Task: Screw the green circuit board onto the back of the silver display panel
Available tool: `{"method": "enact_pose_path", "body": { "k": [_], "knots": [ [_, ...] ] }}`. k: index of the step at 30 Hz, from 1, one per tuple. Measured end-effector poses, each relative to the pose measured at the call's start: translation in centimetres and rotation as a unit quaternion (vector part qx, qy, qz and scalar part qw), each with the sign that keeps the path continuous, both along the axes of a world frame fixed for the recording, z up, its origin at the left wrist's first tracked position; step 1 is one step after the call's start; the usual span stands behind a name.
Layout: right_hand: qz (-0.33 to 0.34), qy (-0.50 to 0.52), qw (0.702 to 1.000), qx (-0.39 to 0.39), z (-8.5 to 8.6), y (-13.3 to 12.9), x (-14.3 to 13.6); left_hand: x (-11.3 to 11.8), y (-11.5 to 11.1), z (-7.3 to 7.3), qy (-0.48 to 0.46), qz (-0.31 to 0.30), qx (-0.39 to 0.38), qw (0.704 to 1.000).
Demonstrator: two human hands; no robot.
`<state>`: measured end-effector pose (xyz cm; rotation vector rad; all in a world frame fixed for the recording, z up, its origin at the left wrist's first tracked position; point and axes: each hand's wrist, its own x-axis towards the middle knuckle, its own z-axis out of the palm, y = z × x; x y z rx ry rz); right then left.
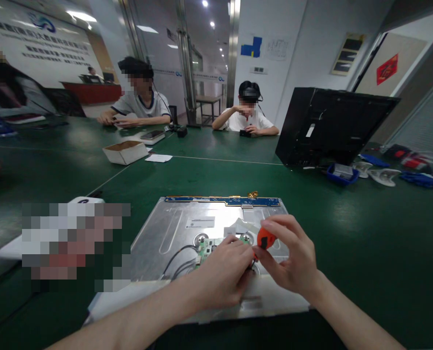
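Observation:
A flat metal-backed display panel (148,243) lies before me, with a blue circuit strip (201,200) along its far edge. Near its middle sits a green circuit board (205,246), partly covered by my left hand, with black cables running off its left side. My right hand (292,257) pinches the orange handle of a screwdriver (266,238) between thumb and fingers, above the board's right end. Curled over the board, my left hand (229,270) has its fingers closed beside the screwdriver's lower end. Its fingertips and the screwdriver's tip are hidden.
A black monitor (333,126) stands at the back right, near a blue tray (342,174). An open white box (126,151) and a paper slip (159,158) lie further back. Two people (141,97) sit across the green table (216,175). A white object (12,247) lies left.

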<state>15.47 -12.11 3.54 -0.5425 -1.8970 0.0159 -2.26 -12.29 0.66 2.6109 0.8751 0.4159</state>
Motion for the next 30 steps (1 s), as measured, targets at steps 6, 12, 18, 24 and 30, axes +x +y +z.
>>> {"method": "enact_pose_path", "body": {
  "k": [6, 12, 18, 24, 30],
  "knots": [
    [0.024, -0.032, 0.999, -0.009, 0.4, -0.2, 0.1, 0.0, -0.1, 0.3, -0.005, 0.005, 0.002, 1.0],
    [0.052, 0.017, 0.998, -0.014, -0.4, 0.2, 0.1, -0.1, 0.0, 0.0, -0.025, -0.011, -0.003, 1.0],
    [0.038, 0.047, 0.997, -0.041, -1.0, 0.2, -0.1, -0.2, 0.1, -0.2, -0.018, -0.013, 0.007, 1.0],
    [0.032, -0.017, 0.999, -0.008, -0.2, 0.2, 0.3, -0.1, 0.0, 0.0, -0.007, -0.008, 0.025, 1.0],
    [0.023, -0.037, 0.999, -0.025, -0.2, -0.1, 0.5, -0.1, 0.0, 0.0, -0.011, -0.009, 0.02, 1.0]
  ]
}}
